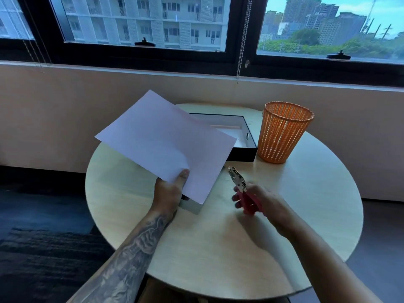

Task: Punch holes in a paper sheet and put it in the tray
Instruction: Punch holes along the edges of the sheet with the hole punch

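My left hand (169,191) pinches the near edge of a white paper sheet (161,143) and holds it tilted above the round table. My right hand (260,201) grips a hand-held hole punch (240,184) with red handles; its metal jaws point up and to the left, a short way from the sheet's right corner and apart from it. Behind the sheet lies a black tray (247,149) with a white inside, partly hidden by the paper.
An orange mesh basket (284,132) stands to the right of the tray. The light wooden round table (218,248) stands against a beige wall under dark-framed windows. A grey box corner (192,207) shows under the sheet near my left hand.
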The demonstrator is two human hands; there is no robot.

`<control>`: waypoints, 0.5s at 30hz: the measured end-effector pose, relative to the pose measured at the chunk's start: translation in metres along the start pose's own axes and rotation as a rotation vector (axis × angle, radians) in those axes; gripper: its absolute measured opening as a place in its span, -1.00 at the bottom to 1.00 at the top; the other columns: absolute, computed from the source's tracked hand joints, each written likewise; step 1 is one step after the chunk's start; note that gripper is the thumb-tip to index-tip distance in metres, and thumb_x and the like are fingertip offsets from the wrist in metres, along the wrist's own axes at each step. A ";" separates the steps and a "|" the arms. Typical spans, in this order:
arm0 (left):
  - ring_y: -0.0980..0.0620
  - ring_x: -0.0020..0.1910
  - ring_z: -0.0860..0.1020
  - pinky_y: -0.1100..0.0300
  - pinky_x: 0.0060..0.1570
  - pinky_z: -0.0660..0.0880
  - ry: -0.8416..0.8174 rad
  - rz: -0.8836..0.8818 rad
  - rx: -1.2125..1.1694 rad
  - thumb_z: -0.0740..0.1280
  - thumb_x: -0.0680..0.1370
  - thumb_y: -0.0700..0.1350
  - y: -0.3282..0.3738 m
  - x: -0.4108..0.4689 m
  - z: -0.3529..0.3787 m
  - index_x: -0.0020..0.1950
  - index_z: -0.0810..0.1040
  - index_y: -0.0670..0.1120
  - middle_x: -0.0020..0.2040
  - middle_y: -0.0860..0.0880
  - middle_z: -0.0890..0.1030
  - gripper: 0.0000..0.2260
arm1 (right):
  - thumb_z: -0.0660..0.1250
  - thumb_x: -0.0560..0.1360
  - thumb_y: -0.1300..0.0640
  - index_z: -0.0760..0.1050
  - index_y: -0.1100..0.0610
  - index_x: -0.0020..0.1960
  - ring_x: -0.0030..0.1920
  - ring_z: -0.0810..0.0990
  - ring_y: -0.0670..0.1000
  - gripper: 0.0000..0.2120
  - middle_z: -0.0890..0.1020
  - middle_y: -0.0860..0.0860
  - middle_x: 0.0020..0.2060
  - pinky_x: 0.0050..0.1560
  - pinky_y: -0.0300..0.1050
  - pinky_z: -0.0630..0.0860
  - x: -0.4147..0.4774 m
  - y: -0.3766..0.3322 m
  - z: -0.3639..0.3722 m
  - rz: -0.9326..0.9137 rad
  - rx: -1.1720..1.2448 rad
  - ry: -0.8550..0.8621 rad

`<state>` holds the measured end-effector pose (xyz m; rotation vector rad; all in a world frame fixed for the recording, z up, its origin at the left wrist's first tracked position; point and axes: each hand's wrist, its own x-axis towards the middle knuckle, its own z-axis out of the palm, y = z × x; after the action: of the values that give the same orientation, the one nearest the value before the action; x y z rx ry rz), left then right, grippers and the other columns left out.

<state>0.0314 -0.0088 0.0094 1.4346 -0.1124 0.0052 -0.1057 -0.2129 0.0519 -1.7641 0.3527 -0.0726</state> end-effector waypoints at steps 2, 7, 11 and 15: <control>0.05 -0.46 0.53 0.19 -0.55 0.43 -0.015 0.007 -0.030 0.45 0.55 -0.17 0.005 -0.005 0.001 -0.02 0.61 -0.09 -0.24 -0.05 0.61 -0.94 | 0.12 0.52 -0.07 0.55 0.29 0.21 -0.03 0.68 0.19 -0.49 0.70 0.27 0.01 -0.11 -0.02 0.57 -0.001 -0.003 0.005 0.067 0.144 -0.177; -0.01 -0.63 0.37 0.25 -0.63 0.29 0.003 -0.021 -0.014 0.42 0.57 -0.18 0.009 -0.009 0.002 -0.15 0.54 -0.18 -0.47 -0.09 0.47 -0.86 | 0.00 0.63 0.02 0.52 0.38 0.24 -0.10 0.65 0.18 -0.48 0.68 0.26 -0.07 -0.07 0.10 0.58 0.006 -0.003 0.006 0.137 0.292 -0.269; 0.01 -0.61 0.38 0.24 -0.61 0.31 -0.005 -0.038 -0.018 0.44 0.56 -0.15 0.011 -0.010 0.000 -0.15 0.55 -0.14 -0.48 0.00 0.49 -0.86 | 0.10 0.50 -0.10 0.53 0.35 0.17 -0.04 0.67 0.19 -0.44 0.70 0.28 0.00 -0.05 0.10 0.59 0.005 -0.004 0.004 0.160 0.247 -0.317; 0.09 -0.56 0.40 0.23 -0.60 0.34 -0.021 -0.067 -0.012 0.45 0.56 -0.14 0.013 -0.012 0.000 -0.14 0.57 -0.10 -0.47 0.09 0.52 -0.89 | 0.12 0.59 -0.08 0.48 0.26 0.13 0.00 0.68 0.27 -0.59 0.70 0.30 0.04 0.03 0.16 0.54 0.003 -0.007 0.000 0.197 0.089 -0.387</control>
<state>0.0186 -0.0067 0.0215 1.4262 -0.0816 -0.0653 -0.1017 -0.2122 0.0586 -1.6043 0.2345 0.3833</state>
